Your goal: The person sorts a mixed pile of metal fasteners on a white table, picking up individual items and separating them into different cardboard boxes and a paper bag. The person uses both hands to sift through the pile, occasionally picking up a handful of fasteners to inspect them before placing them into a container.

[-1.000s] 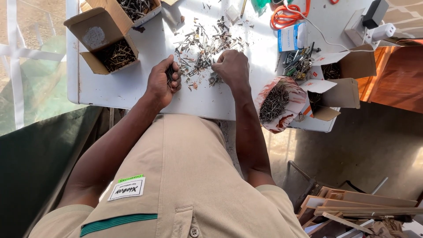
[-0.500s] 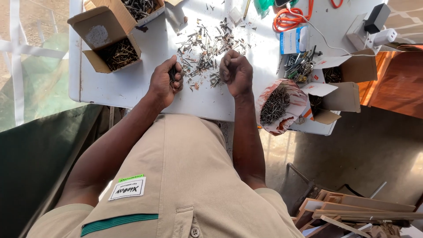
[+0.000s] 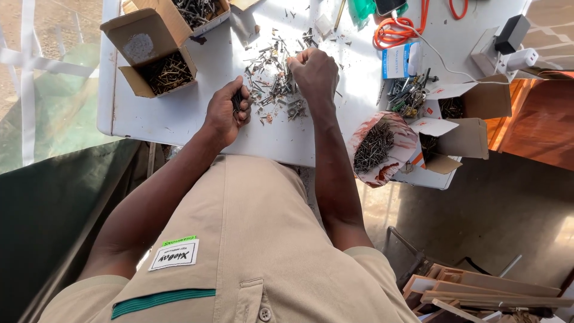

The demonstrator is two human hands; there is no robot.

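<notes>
The white table (image 3: 179,119) carried a scattered pile of loose screws (image 3: 276,72) at its centre. The right hand (image 3: 314,73) rested on the pile, fingers curled down into it. Beside the pile, the left hand (image 3: 224,113) was closed around a bundle of dark screws (image 3: 237,98).

Packaging and labels on the white table

Open brown cartons of screws (image 3: 156,60) far left; blue-white box (image 3: 399,60) and white-flapped cartons (image 3: 463,116) right; white-green chest label (image 3: 173,256).
</notes>
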